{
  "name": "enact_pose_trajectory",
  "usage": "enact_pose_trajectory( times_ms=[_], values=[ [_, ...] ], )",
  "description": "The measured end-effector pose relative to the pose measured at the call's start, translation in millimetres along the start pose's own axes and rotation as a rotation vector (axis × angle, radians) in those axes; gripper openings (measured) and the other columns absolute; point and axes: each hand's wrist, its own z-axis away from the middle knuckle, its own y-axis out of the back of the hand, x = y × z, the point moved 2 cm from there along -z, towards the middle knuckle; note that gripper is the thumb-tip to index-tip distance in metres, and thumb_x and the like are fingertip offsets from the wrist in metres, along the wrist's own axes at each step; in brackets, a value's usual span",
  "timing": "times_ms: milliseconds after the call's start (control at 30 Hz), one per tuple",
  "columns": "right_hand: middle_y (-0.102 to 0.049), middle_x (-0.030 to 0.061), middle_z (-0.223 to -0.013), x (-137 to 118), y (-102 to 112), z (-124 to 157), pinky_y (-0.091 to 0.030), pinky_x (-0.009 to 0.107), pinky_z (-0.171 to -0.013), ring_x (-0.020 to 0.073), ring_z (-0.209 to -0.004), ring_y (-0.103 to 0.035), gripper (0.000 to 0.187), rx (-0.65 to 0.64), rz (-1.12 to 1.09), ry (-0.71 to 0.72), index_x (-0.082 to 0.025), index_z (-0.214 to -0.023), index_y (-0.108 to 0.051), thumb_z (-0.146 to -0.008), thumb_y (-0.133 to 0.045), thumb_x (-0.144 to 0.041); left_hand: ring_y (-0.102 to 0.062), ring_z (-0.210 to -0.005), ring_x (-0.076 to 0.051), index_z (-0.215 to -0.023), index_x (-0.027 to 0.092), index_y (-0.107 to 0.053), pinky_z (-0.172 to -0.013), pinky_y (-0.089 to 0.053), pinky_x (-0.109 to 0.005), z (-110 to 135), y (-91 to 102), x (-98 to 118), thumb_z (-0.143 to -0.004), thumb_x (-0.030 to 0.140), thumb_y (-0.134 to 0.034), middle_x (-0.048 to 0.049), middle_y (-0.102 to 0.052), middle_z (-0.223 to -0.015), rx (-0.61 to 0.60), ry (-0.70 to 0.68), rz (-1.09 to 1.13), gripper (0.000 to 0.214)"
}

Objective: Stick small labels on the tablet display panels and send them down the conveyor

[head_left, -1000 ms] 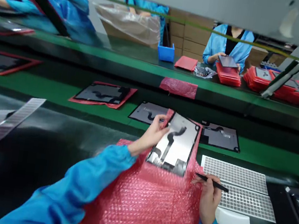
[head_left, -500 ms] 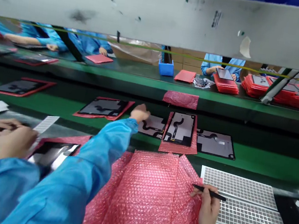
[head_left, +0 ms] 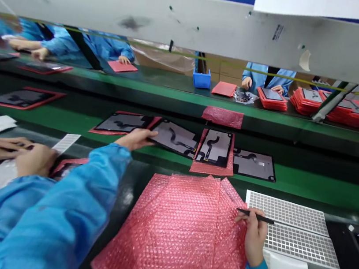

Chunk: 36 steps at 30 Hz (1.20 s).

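Note:
My left hand point(head_left: 138, 139) reaches out over the belt, fingers closed on the near left corner of a grey-backed tablet screen panel point(head_left: 179, 136) with a black flex cable. That panel is tilted, its left side overlapping the pink wrap beside it. My right hand point(head_left: 255, 236) grips black tweezers point(head_left: 263, 218), their tip pointing left over the pink bubble-wrap bags point(head_left: 182, 228). In front of me these bags lie fanned out. Another panel point(head_left: 216, 146) rests on pink bubble wrap, and a further panel point(head_left: 255, 165) lies to its right.
White sheets of small grid stickers point(head_left: 289, 212) lie to my right, near a black tray point(head_left: 356, 253). A co-worker's hands point(head_left: 35, 159) work at left. More panels point(head_left: 20, 98) sit along the green belt point(head_left: 307, 179). Across it stand red stacks point(head_left: 272, 104) and a blue bin point(head_left: 202, 80).
My left hand has moved left and nearer, taking hold of the panel's left end, which has shifted left and tilted. My right hand still holds the tweezers.

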Motion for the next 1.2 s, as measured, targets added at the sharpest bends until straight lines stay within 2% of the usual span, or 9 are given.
enact_pose_trajectory(
  times_ms=[200,300,467,600,700,833,900,1067,1200],
  values=[
    [-0.079,0.0002,-0.075,0,-1,-2,-0.060,0.036,-0.067,0.0209,-0.060,-0.076,0.035,0.018,-0.044,0.021,-0.023,-0.098,-0.060,-0.095,-0.073,-0.055,-0.059,-0.076,-0.008,-0.134,0.015,-0.059,-0.067,-0.054,-0.021,27,62.9,23,-0.100,0.033,-0.069,-0.0024,-0.068,-0.105,0.094,-0.019,0.169,0.040],
    [-0.078,-0.0011,-0.072,-1,-4,-1,-0.060,0.034,-0.065,0.0201,-0.058,-0.076,0.035,0.035,-0.055,0.038,-0.022,-0.098,-0.059,-0.095,-0.073,-0.054,-0.059,-0.079,-0.007,-0.130,0.016,-0.064,-0.071,-0.053,-0.017,61,62.7,29,-0.088,0.038,-0.080,0.0000,-0.071,-0.103,-0.018,-0.038,0.214,0.050],
    [-0.077,-0.0014,-0.071,-18,-5,-1,-0.061,0.032,-0.061,0.0195,-0.058,-0.076,0.033,0.031,-0.069,0.043,-0.023,-0.099,-0.056,-0.095,-0.071,-0.053,-0.069,-0.076,-0.020,-0.111,0.020,-0.077,-0.064,-0.059,-0.030,130,-13.1,-5,-0.052,0.053,-0.100,-0.0052,-0.080,-0.094,-0.473,0.099,0.187,0.071],
    [-0.076,-0.0016,-0.067,-43,12,-12,-0.056,0.027,-0.047,0.0188,-0.052,-0.073,0.033,0.013,-0.020,0.001,-0.024,-0.099,-0.055,-0.093,-0.073,-0.052,-0.076,-0.094,-0.030,-0.107,0.021,-0.080,-0.086,-0.064,-0.044,153,-70.5,-39,-0.055,0.064,-0.095,-0.0097,-0.083,-0.106,-0.765,0.131,0.116,0.069],
    [-0.076,-0.0011,-0.067,-59,36,-26,-0.056,0.026,-0.045,0.0183,-0.051,-0.073,0.035,-0.029,0.083,-0.020,-0.023,-0.098,-0.057,-0.092,-0.075,-0.053,-0.074,-0.109,-0.036,-0.102,0.024,-0.081,-0.102,-0.059,-0.052,146,-79.7,-46,-0.061,0.070,-0.088,-0.0099,-0.082,-0.107,-0.727,-0.004,-0.052,0.062],
    [-0.077,0.0008,-0.068,-66,60,-46,-0.058,0.025,-0.048,0.0180,-0.053,-0.075,0.044,-0.146,0.235,-0.057,-0.021,-0.097,-0.060,-0.089,-0.076,-0.061,-0.069,-0.117,-0.038,-0.094,0.029,-0.082,-0.116,-0.049,-0.058,157,-77.6,-22,-0.080,0.066,-0.071,-0.0110,-0.078,-0.117,-0.453,-0.509,-0.375,0.041],
    [-0.079,0.0016,-0.070,-65,63,-56,-0.058,0.024,-0.049,0.0174,-0.055,-0.076,0.047,-0.195,0.288,-0.073,-0.021,-0.098,-0.060,-0.088,-0.076,-0.064,-0.069,-0.116,-0.033,-0.101,0.028,-0.080,-0.113,-0.052,-0.055,182,-90.3,-4,-0.094,0.057,-0.060,-0.0107,-0.076,-0.119,-0.454,-0.708,-0.391,0.036],
    [-0.078,0.0006,-0.068,-57,49,-87,-0.057,0.022,-0.047,0.0169,-0.057,-0.077,0.046,-0.286,0.369,-0.090,-0.021,-0.097,-0.060,-0.089,-0.076,-0.063,-0.064,-0.131,-0.029,-0.136,0.017,-0.068,-0.114,-0.053,-0.048,255,-171.9,28,-0.109,0.042,-0.046,-0.0140,-0.069,-0.142,-0.827,-1.038,-0.401,0.043],
    [-0.077,-0.0011,-0.067,-50,35,-110,-0.058,0.022,-0.047,0.0155,-0.054,-0.075,0.042,-0.311,0.414,-0.064,-0.022,-0.095,-0.060,-0.088,-0.077,-0.059,-0.043,-0.154,-0.041,-0.151,0.004,-0.054,-0.126,-0.039,-0.057,271,-233.1,33,-0.104,0.052,-0.057,-0.0263,-0.047,-0.163,-0.814,-1.113,-0.561,0.067]
  ],
)
